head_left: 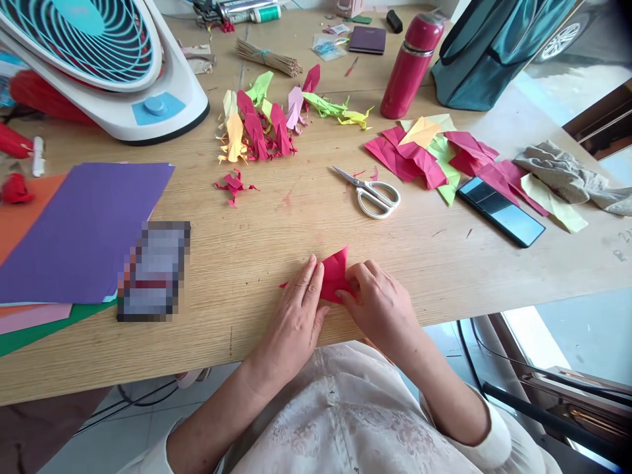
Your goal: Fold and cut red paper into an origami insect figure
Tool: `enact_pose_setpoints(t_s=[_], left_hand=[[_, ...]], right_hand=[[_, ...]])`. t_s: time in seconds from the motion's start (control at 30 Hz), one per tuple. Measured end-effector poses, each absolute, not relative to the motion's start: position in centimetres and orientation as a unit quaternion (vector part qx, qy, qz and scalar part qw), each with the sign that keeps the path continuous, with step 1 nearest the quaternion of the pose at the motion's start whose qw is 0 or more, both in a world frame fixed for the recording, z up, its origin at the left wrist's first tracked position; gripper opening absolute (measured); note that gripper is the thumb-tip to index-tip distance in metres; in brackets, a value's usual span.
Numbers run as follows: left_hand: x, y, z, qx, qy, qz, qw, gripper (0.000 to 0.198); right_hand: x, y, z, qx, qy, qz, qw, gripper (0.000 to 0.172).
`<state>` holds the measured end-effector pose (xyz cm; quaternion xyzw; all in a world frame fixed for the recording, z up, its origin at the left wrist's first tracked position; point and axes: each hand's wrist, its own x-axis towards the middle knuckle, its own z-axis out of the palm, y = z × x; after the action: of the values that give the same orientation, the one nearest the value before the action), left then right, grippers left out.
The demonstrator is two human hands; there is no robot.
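Pale wooden counter [232,260] carries folded bright-pink paper [334,271] near front edge; left hand [297,304] lies flat on it, apparently stopping slippage; right hand [380,297], grip narrow, pinches right side.

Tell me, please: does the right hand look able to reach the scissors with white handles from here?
Probably yes: the scissors lie just beyond the right hand with nothing seen between them, though that hand is at the pink paper.
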<state>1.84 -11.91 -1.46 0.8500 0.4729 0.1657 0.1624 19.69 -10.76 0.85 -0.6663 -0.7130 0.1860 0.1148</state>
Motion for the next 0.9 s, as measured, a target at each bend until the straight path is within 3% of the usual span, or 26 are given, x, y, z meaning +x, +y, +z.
enact_pose_setpoints(t_s=[0.2,0.4,0.47,0.73,0.9], left_hand=[[0.6,-10.4,-0.9,0.791,0.505,0.286,0.191,0.050],[-0.5,-8.1,2.1,0.715,0.511,0.318,0.355,0.008],[-0.4,-7.8,2.7,0.712,0.500,0.315,0.380,0.009],[-0.2,-7.9,2.3,0.690,0.462,0.316,0.459,0.011],[-0.3,-7.9,2.2,0.683,0.472,0.334,0.447,0.023]], right_hand=[[20.0,-10.6,1.3,-0.616,-0.649,0.373,0.247,0.007],[20.3,-9.4,2.3,-0.520,-0.651,0.424,0.354,0.003],[20.2,-8.8,2.5,-0.485,-0.656,0.445,0.369,0.002],[20.5,-7.6,1.2,-0.408,-0.567,0.594,0.399,0.023],[21.1,-7.3,1.0,-0.398,-0.554,0.627,0.376,0.034]])
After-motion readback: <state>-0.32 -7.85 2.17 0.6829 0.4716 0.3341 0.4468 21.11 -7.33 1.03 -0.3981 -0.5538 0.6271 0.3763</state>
